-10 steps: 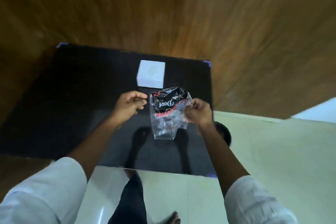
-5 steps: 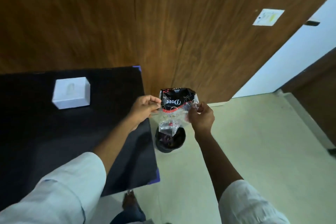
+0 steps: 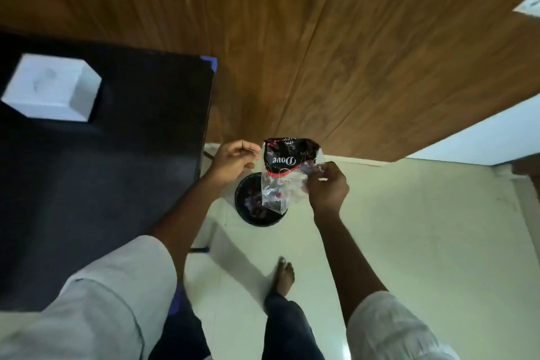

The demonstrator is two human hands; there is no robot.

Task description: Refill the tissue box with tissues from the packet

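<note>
My packet [image 3: 285, 172] is hiding part of the bin [image 3: 248, 213] below; the tissue box [image 3: 52, 88] is blurring, its opening unreadable.

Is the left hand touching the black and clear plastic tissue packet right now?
Cannot tell. In the head view the left hand sits right beside the black and clear plastic tissue packet, fingertips at its edge; contact isn't plain.

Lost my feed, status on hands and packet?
Right hand pinching empty packet over black bin. Left hand at packet's top edge, grip unclear. Tissue box on table. Nothing blocking.
</note>
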